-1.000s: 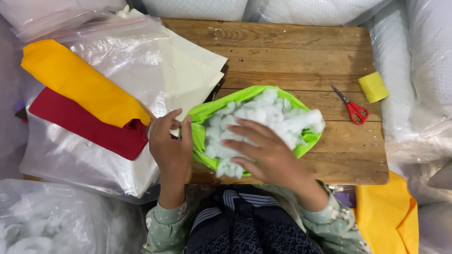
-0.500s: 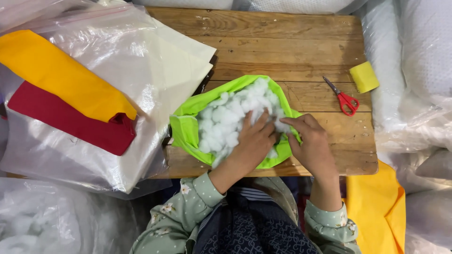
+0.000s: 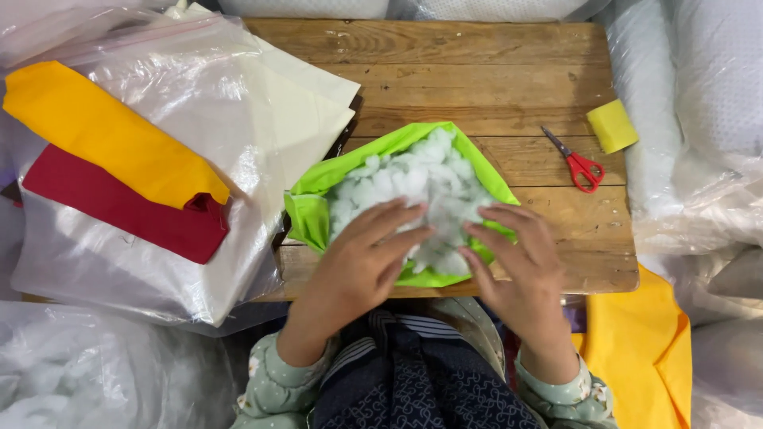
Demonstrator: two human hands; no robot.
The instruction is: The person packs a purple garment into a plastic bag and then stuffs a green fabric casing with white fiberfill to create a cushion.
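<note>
- A second ago the left hand (image 3: pixel 362 258) pinched the near-left edge of the green fabric cover (image 3: pixel 311 216) while the right hand lay flat over the white stuffing (image 3: pixel 421 191); half a second ago the two arms were crossed over the pile. Now they are uncrossed and sit side by side on the near part of the stuffing.
- Judged from that, the pressing and tucking has moved to the near edge of the cover, and the fill looks gathered more tightly inside the green rim than it was.
- The left hand is open, fingers spread and slightly curled, pressing down on the stuffing; it grips nothing that shows.
- The right hand (image 3: pixel 517 258) is also open, its fingers splayed, the tips touching the right near part of the stuffing and the green edge beside it.
- The green fabric cover lies on the near half of the wooden table (image 3: pixel 477 71), just beside the person's body.
- Its open face points up at the camera; its long axis runs roughly left to right across the table, with a peaked corner pointing away from the person.
- Right of the cover, well apart, lie red-handled scissors (image 3: pixel 579 163), blades pointing away and left, and a yellow sponge block (image 3: pixel 612 125) beyond them.
- Left of the cover sit clear plastic bags (image 3: pixel 159 262) with cream cloth, a yellow fabric roll (image 3: pixel 103 135) and a red fabric piece (image 3: pixel 119 210).
</note>
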